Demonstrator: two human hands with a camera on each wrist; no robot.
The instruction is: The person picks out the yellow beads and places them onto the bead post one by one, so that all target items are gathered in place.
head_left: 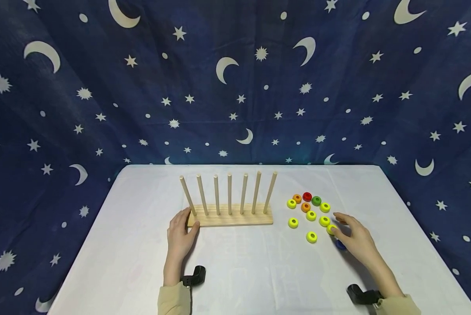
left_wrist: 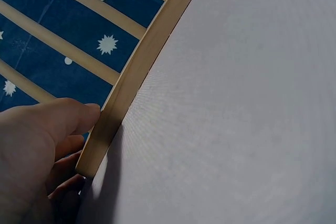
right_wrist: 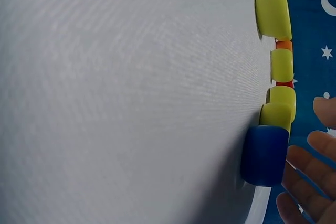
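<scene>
A wooden peg rack [head_left: 231,221] with several upright dowels stands in the middle of the table. My left hand [head_left: 180,234] grips the left end of its base, thumb at the front edge and fingers around the end; the left wrist view shows the thumb [left_wrist: 79,118] against the wood. On the right, my right hand [head_left: 356,240] hovers with fingers spread over a yellow ring [head_left: 330,230] and a partly hidden blue ring [head_left: 340,245]. Nothing is visibly pinched there. In the right wrist view, the blue ring [right_wrist: 265,156] lies beside the fingers [right_wrist: 304,166].
Several more yellow rings [head_left: 312,237] lie scattered between the rack and my right hand. Farther back are a red ring [head_left: 307,196], a green ring [head_left: 316,201] and two orange rings [head_left: 305,207]. A white cloth [head_left: 243,271] covers the table; a starry curtain [head_left: 204,122] hangs behind.
</scene>
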